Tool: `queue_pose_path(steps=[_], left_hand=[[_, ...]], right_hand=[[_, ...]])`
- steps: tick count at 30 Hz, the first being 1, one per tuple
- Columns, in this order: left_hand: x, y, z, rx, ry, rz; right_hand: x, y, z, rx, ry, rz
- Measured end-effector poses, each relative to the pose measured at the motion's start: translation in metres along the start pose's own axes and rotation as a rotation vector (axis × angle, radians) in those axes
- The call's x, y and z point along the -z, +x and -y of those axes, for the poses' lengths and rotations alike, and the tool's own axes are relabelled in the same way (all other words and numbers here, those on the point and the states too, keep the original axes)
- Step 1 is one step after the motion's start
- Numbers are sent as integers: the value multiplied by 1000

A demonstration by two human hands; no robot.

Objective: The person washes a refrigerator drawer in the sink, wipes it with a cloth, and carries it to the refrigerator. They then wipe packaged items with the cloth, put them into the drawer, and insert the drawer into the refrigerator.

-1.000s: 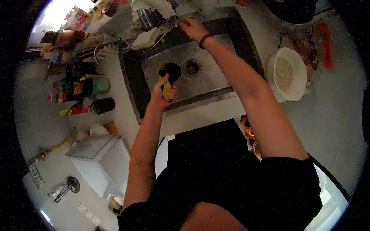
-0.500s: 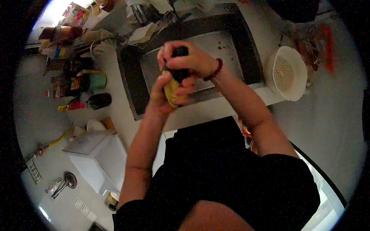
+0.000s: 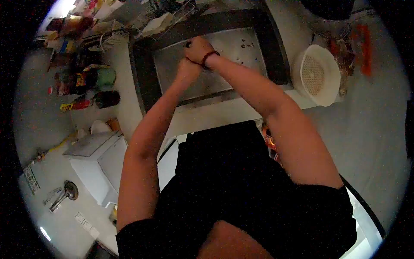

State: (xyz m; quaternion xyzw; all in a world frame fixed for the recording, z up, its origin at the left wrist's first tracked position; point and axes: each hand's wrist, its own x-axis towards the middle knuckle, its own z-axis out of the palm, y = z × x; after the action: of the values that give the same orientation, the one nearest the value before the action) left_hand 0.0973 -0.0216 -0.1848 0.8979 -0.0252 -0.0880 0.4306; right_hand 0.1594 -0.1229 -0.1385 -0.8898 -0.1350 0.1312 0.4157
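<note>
My hands are stacked close together over the sink [image 3: 207,88], their backs toward me. My right hand [image 3: 199,48], with a dark beaded bracelet at the wrist, is closed around a dark round end [image 3: 189,44] that pokes out beside its fingers. This looks like the black top of the yellow bottle-like item seen a moment earlier. Just below and nearer to me, my left hand [image 3: 189,68] is partly covered by the right hand and wrist; its fingers are hidden. The yellow body cannot be seen now. Small dark bits [image 3: 246,45] lie on the sink bottom.
A white colander [image 3: 317,77] stands on the counter right of the sink. Jars and bottles [image 3: 103,99] crowd the left side, with a green container [image 3: 105,77] among them. A white box [image 3: 92,162] and a metal ladle [image 3: 69,190] are at lower left.
Both hands have moved farther from me over the sink and turned so their backs face me. The yellow body has gone out of sight behind them. The view has shifted slightly.
</note>
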Motion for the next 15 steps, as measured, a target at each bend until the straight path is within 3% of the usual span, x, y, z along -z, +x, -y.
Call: queue_pose_path(steps=[3,6,8,10,12,14,15], left_hand=[[-5,3,15,-105,204,-136],[28,-25,-53,189,303,31],[14,-22,-12,124,139,55],[15,-37,-15,258,-308,82],[42,-79,-93,577,-1056,103],[52,-98,-119,576,-1456,279],[54,-104,-127,569,-1652,373]], right_hand=[[-8,-6,-9,-179,143,59],[22,-31,10,-257,444,284],[18,-34,-3,-236,537,383],[40,-51,-19,-156,753,560],[69,-67,-26,-18,984,542],[84,-86,-20,173,1247,325],[84,-93,-6,291,1244,351]])
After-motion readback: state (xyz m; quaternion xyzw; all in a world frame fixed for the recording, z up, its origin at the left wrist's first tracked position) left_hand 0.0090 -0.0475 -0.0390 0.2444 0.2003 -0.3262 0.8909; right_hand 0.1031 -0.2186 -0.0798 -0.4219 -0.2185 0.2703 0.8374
